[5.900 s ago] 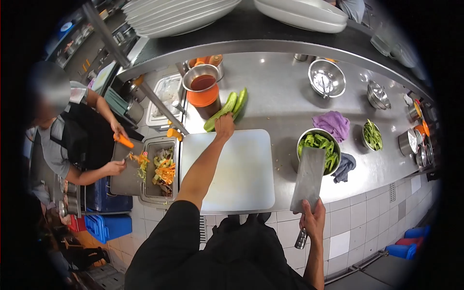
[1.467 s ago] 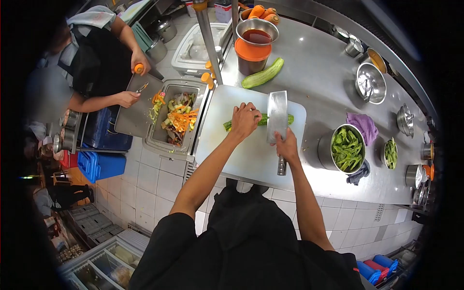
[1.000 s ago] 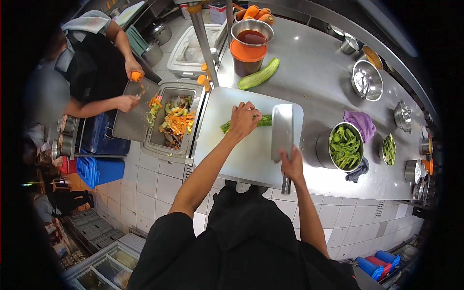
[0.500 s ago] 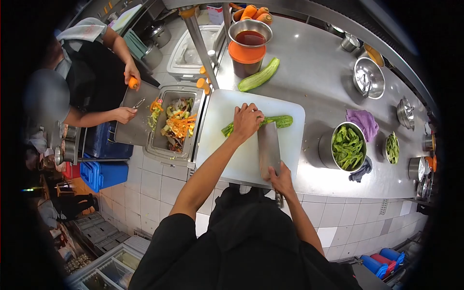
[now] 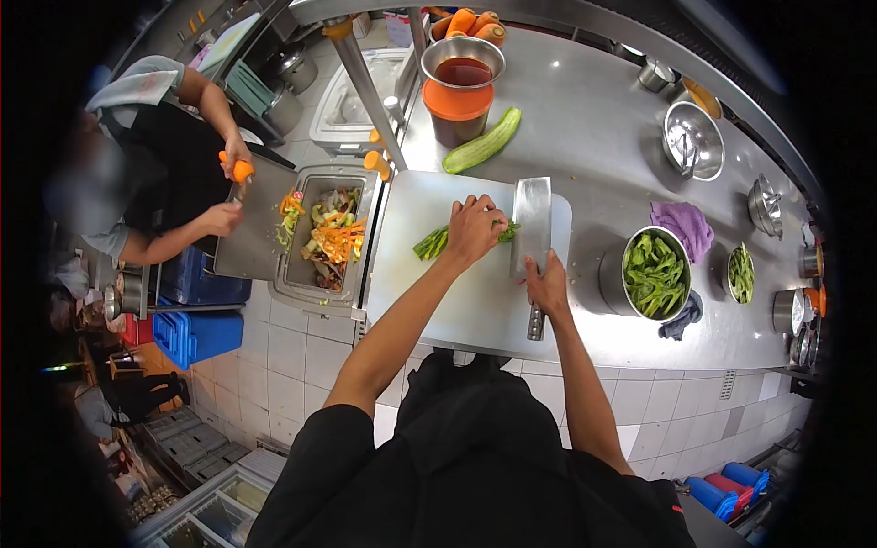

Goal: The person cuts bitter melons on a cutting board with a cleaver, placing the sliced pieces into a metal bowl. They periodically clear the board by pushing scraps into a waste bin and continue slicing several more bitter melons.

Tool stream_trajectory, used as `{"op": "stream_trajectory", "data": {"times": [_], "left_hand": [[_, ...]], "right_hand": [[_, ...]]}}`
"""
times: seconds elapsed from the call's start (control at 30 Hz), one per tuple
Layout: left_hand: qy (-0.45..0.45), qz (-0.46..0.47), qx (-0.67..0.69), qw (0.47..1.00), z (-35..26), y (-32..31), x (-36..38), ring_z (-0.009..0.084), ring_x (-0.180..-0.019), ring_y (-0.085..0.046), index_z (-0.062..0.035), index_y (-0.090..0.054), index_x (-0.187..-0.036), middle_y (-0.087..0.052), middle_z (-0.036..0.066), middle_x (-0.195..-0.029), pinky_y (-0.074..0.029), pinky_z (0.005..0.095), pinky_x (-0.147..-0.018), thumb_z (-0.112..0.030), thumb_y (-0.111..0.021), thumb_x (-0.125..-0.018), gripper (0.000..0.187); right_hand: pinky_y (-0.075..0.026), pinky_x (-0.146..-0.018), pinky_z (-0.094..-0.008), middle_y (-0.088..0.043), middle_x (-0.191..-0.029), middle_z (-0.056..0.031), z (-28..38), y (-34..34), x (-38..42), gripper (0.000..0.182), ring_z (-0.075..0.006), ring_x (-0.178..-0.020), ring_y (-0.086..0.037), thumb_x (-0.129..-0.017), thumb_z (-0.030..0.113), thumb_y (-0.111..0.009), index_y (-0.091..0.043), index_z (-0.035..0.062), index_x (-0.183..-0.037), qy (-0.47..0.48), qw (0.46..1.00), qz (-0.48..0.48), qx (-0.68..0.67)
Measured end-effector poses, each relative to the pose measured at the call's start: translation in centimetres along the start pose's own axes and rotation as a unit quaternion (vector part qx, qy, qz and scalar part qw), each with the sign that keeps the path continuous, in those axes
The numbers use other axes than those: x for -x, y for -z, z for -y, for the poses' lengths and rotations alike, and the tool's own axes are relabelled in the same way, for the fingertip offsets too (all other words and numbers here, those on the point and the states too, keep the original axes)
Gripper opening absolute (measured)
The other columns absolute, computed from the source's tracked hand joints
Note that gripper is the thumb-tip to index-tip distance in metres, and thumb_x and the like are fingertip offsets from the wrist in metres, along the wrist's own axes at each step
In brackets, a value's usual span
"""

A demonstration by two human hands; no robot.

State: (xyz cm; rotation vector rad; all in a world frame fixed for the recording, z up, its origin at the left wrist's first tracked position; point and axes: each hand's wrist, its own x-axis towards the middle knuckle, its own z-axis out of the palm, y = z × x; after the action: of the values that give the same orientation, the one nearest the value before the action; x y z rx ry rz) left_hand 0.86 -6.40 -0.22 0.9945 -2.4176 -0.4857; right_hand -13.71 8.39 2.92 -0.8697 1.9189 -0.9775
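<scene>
On the white cutting board [image 5: 438, 310], my left hand [image 5: 475, 228] presses down on a green vegetable [image 5: 431, 244], its fingers bent over it. The vegetable's left part shows beside the hand, and a short bit shows at its right. My right hand [image 5: 546, 285] is closed around the lower blade and handle of a cleaver [image 5: 533, 224]. The broad blade lies nearly flat in view at the board's right side, just right of the vegetable. Behind the board lies a peeled green gourd [image 5: 484, 142].
A co-worker at the left holds a carrot [image 5: 242, 171] and a peeler over a bin of peelings [image 5: 306, 297]. A lidded container [image 5: 457, 117] with a bowl of red liquid stands behind the board. Right are a pot of cut greens [image 5: 656, 274], a purple cloth [image 5: 683, 230] and steel bowls [image 5: 692, 142].
The cleaver has moved right and up, off the vegetable's right part, with its blade turned flatter. Less vegetable shows right of my left hand. The co-worker's hands have come closer together.
</scene>
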Motion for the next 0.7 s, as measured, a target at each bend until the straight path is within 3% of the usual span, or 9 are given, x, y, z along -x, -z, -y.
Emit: {"op": "stream_trajectory", "data": {"times": [0.13, 0.2, 0.23, 0.3, 0.33, 0.37, 0.43, 0.57, 0.7], "left_hand": [[0.008, -0.015, -0.010, 1.000, 0.1, -0.3, -0.3, 0.0230, -0.097, -0.056, -0.0248, -0.078, -0.086, -0.062, -0.002, -0.101, -0.038, 0.0420, -0.082, -0.021, -0.081, -0.084, 0.005], [0.009, -0.028, -0.013, 0.999, 0.5, -0.2, -0.5, 0.0230, -0.097, -0.056, -0.0247, -0.078, -0.086, -0.062, -0.002, -0.101, -0.038, 0.0420, -0.082, -0.021, -0.081, -0.084, 0.005], [0.021, -0.009, -0.020, 1.000, 0.7, 0.1, -0.6, 0.0235, -0.098, -0.056, -0.0238, -0.078, -0.085, -0.062, -0.002, -0.102, -0.038, 0.0425, -0.084, -0.021, -0.080, -0.084, 0.004], [0.031, 0.011, -0.026, 0.999, 0.8, 0.3, -1.0, 0.0240, -0.099, -0.056, -0.0228, -0.078, -0.085, -0.062, -0.001, -0.102, -0.039, 0.0430, -0.086, -0.020, -0.078, -0.084, 0.003], [0.034, 0.004, -0.002, 0.999, 0.5, 0.3, -1.2, 0.0239, -0.099, -0.056, -0.0231, -0.078, -0.084, -0.062, -0.001, -0.103, -0.039, 0.0427, -0.086, -0.020, -0.079, -0.084, 0.004], [0.037, -0.001, 0.021, 0.999, 0.3, 0.2, -1.1, 0.0238, -0.099, -0.056, -0.0234, -0.078, -0.084, -0.062, -0.002, -0.103, -0.039, 0.0425, -0.086, -0.019, -0.079, -0.083, 0.004], [0.018, 0.002, 0.023, 1.000, -0.7, -0.3, -1.3, 0.0236, -0.099, -0.056, -0.0237, -0.078, -0.084, -0.062, -0.002, -0.102, -0.039, 0.0423, -0.085, -0.020, -0.080, -0.084, 0.004], [0.001, 0.002, 0.014, 1.000, -1.8, -0.8, -1.8, 0.0235, -0.099, -0.057, -0.0245, -0.078, -0.085, -0.062, -0.002, -0.102, -0.039, 0.0419, -0.085, -0.021, -0.081, -0.083, 0.005], [0.021, 0.013, 0.008, 1.000, -1.8, -0.9, -1.7, 0.0236, -0.101, -0.056, -0.0232, -0.077, -0.081, -0.062, -0.002, -0.102, -0.040, 0.0434, -0.086, -0.020, -0.080, -0.082, 0.004]], "right_hand": [[-0.054, -0.046, -0.0369, -0.072, -0.084, -0.0195, -5.4, -2.6, 4.5, 0.024, -0.0241, -0.058, -0.072, -0.102, 0.016, -0.064, -0.059, -0.0026, -0.115, 0.067, 0.998, 0.006, 0.015], [-0.058, -0.057, -0.0371, -0.073, -0.091, -0.0197, -6.3, -2.4, 7.2, 0.026, -0.0231, -0.065, -0.074, -0.102, 0.015, -0.062, -0.061, -0.0027, -0.121, 0.197, 0.975, -0.028, 0.095], [-0.058, -0.057, -0.0371, -0.073, -0.091, -0.0197, -5.4, -1.7, 7.9, 0.026, -0.0231, -0.065, -0.074, -0.102, 0.015, -0.062, -0.061, -0.0027, -0.121, 0.197, 0.975, -0.029, 0.094], [-0.057, -0.067, -0.0353, -0.072, -0.085, -0.0117, -2.6, 1.0, 9.7, 0.024, -0.0202, -0.070, -0.070, -0.103, 0.015, -0.064, -0.061, -0.0028, -0.119, -0.062, 0.995, 0.069, -0.045], [-0.055, -0.059, -0.0328, -0.073, -0.083, -0.0098, -7.4, 0.5, 7.8, 0.026, -0.0164, -0.063, -0.067, -0.104, 0.017, -0.064, -0.060, -0.0019, -0.122, 0.123, 0.992, -0.012, -0.034], [-0.049, -0.046, -0.0316, -0.070, -0.077, -0.0100, -7.3, 1.4, 6.4, 0.024, -0.0132, -0.052, -0.062, -0.104, 0.018, -0.064, -0.058, -0.0003, -0.118, 0.138, 0.990, -0.023, -0.033], [-0.041, -0.036, -0.0309, -0.066, -0.072, -0.0092, -4.9, 3.4, 3.3, 0.021, -0.0116, -0.043, -0.056, -0.104, 0.019, -0.064, -0.054, 0.0005, -0.109, 0.012, 1.000, -0.016, 0.005], [-0.049, -0.043, -0.0333, -0.067, -0.064, -0.0123, -1.5, 4.1, -0.4, 0.023, -0.0188, -0.050, -0.066, -0.103, 0.017, -0.064, -0.057, -0.0039, -0.109, -0.003, 0.999, -0.013, -0.049], [-0.051, -0.045, -0.0340, -0.072, -0.078, -0.0191, -1.6, 2.3, 0.0, 0.023, -0.0199, -0.055, -0.070, -0.101, 0.015, -0.064, -0.057, -0.0047, -0.110, 0.000, 1.000, 0.000, -0.027]]}}
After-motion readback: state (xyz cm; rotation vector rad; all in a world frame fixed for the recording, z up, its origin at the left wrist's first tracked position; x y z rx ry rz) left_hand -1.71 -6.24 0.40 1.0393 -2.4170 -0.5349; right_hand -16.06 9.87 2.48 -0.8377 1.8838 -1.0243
